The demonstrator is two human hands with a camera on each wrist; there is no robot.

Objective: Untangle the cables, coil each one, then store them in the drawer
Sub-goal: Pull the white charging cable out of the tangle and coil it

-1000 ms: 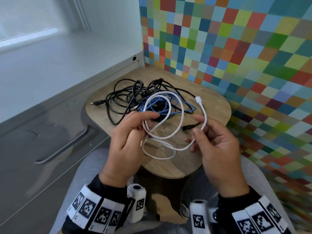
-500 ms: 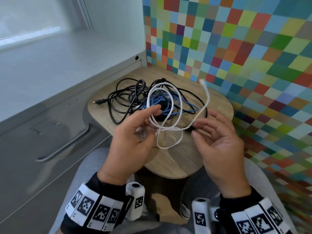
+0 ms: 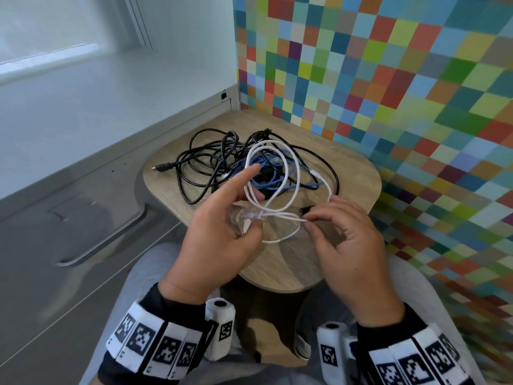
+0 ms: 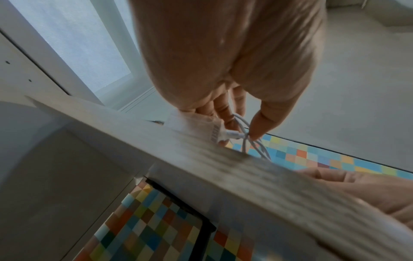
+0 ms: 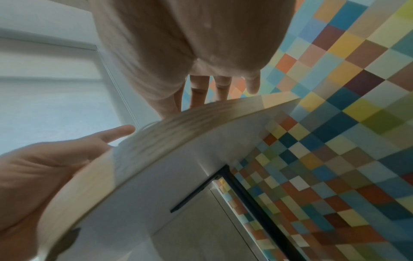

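A white cable [image 3: 288, 173] stands in loose loops over the small wooden table [image 3: 277, 262]. My left hand [image 3: 254, 219] pinches the loops where they cross, thumb against fingers, with the index finger pointing out. A clear plastic tag [image 3: 240, 216] sits in the same grip. In the left wrist view the thumb and fingers of my left hand [image 4: 236, 127] hold the white cable [image 4: 245, 143]. My right hand [image 3: 309, 222] pinches a strand of it just right of the crossing. Behind lie tangled black cables [image 3: 205, 162] and a blue cable [image 3: 273, 186].
A grey cabinet with a drawer handle [image 3: 111, 240] stands to the left of the table. A multicoloured checkered wall [image 3: 388, 93] closes the right and far sides. A black jack plug [image 3: 305, 210] lies by my right fingertips. My legs are under the table's near edge.
The white cable's free end, raised in the air half a second ago, has dropped onto the table. My right hand has moved left, close to my left hand, and the loops have drawn tighter.
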